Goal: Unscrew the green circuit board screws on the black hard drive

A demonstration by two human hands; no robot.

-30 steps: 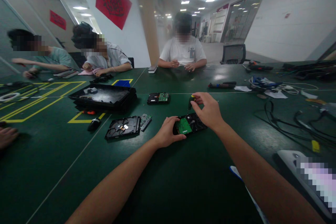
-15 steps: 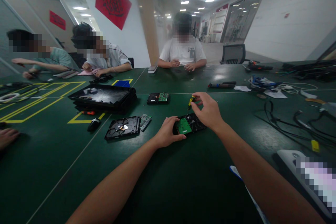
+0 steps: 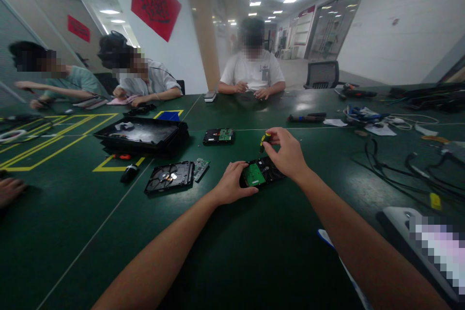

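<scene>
A black hard drive [image 3: 271, 170] with a green circuit board [image 3: 254, 174] facing up lies on the table in front of me. My left hand [image 3: 233, 181] grips its left end, fingers at the far edge and thumb at the near one. Between the thumb and fingers of my right hand [image 3: 288, 151] is a short yellow-and-black screwdriver [image 3: 265, 141], held nearly upright over the drive. Its tip is too small to make out, so I cannot tell whether it touches a screw. My right hand covers part of the drive's right end.
To the left lie an opened black drive casing [image 3: 170, 178], a loose circuit board [image 3: 201, 169] and stacked black trays [image 3: 141, 133]. Another hard drive [image 3: 218, 136] sits farther back. Black cables [image 3: 395, 169] and a phone [image 3: 403, 223] are on the right. Several people sit around the table.
The screwdriver's handle has turned slightly in my right hand's fingers. My left hand and the hard drive stay in place.
</scene>
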